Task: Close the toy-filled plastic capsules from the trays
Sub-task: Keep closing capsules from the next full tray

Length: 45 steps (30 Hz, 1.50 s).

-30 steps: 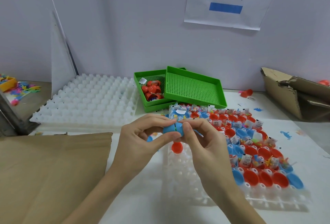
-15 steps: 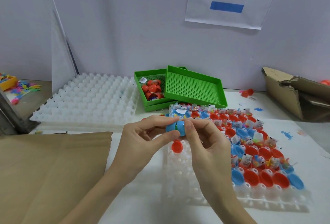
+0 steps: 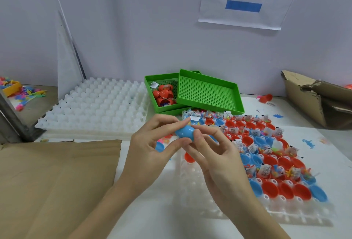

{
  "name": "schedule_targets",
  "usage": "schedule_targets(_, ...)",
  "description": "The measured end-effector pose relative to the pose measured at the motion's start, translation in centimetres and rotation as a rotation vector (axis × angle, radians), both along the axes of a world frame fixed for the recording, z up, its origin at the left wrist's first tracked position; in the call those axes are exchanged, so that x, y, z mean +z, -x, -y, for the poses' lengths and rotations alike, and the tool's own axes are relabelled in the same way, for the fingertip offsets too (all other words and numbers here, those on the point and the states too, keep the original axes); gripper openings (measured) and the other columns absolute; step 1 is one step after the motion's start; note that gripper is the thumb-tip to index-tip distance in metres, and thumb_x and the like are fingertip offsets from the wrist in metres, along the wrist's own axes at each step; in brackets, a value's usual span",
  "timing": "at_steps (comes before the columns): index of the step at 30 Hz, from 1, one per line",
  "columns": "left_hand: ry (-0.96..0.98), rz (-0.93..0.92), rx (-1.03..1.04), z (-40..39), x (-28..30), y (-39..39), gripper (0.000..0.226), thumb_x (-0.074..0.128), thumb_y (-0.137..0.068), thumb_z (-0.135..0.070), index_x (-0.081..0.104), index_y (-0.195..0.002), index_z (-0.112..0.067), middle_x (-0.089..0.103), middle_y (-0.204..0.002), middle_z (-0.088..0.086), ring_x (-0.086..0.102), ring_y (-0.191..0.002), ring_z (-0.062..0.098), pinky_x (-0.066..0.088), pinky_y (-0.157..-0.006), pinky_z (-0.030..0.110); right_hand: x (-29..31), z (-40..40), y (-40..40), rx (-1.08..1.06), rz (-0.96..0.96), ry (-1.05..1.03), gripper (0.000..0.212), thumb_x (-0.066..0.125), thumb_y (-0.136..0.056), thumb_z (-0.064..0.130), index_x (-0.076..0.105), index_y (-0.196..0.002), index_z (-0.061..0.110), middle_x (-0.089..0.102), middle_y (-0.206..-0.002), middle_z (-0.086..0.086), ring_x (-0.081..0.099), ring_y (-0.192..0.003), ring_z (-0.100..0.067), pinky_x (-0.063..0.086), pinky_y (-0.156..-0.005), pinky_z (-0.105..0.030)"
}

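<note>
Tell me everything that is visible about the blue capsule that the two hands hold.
The blue capsule is a smooth, glossy, egg-shaped plastic shell, lying roughly sideways in the air above the near tray. A seam shows near its right end, and no gap is visible there, so it looks closed. The left hand pinches it between thumb and fingers; the right hand has its fingertips against the right end. Its contents are hidden.

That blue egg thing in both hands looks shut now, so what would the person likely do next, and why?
Probably drop the blue capsule into the green tray, where closed red ones lie. No seam gap shows, the left hand grips it, and the right hand looks loosened. Many open halves wait in the white tray.
</note>
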<state>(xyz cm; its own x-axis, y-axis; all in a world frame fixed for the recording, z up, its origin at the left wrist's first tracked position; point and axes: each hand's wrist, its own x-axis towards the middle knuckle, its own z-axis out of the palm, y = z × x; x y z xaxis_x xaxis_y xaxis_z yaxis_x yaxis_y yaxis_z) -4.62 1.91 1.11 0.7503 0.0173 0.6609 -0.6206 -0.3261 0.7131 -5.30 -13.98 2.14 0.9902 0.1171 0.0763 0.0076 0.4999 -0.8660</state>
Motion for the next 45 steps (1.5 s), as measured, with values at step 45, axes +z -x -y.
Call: schedule_targets(45,-0.558,0.298,0.159,-0.4,-1.0,-0.5,0.046,0.044,-0.11,-0.03,0.066,-0.117,0.009,0.064,-0.105,0.016,0.054,-0.096,0.025,0.042,-0.094,0.021,-0.2,1.2,-0.2,0.322,-0.197,0.001,0.035,0.074,-0.089,0.028,0.078,-0.107,-0.001,0.077,-0.107,-0.019,0.072,-0.115,-0.027,0.057,-0.095,-0.028)
